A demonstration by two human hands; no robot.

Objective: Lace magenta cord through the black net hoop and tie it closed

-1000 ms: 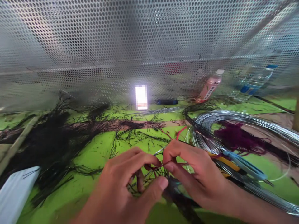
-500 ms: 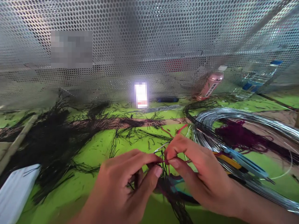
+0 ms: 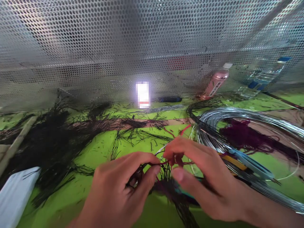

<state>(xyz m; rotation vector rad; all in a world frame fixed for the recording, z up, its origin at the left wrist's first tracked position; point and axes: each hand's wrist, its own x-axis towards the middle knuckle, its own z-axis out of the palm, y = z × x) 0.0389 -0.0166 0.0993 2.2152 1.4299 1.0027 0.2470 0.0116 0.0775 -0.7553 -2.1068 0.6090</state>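
apparently light, limp, easily snagged (best pinched close to black strands [image 3: 182, 207]): clamping thread [image 3: 162, 163] in left hand [image 3: 122, 185]; holding right hand [image 3: 205, 171] parted, thumb off fingertips.

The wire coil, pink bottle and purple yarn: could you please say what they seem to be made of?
Wire coil: probably bare metal; the strands shine silvery. Pink bottle: likely smooth plastic, given its faint sheen. Purple yarn: apparently matte fibre, in loose tangles; natural or synthetic is unclear.

Grey perforated panel [image 3: 106, 34] behind, lime-green work surface [image 3: 101, 147]
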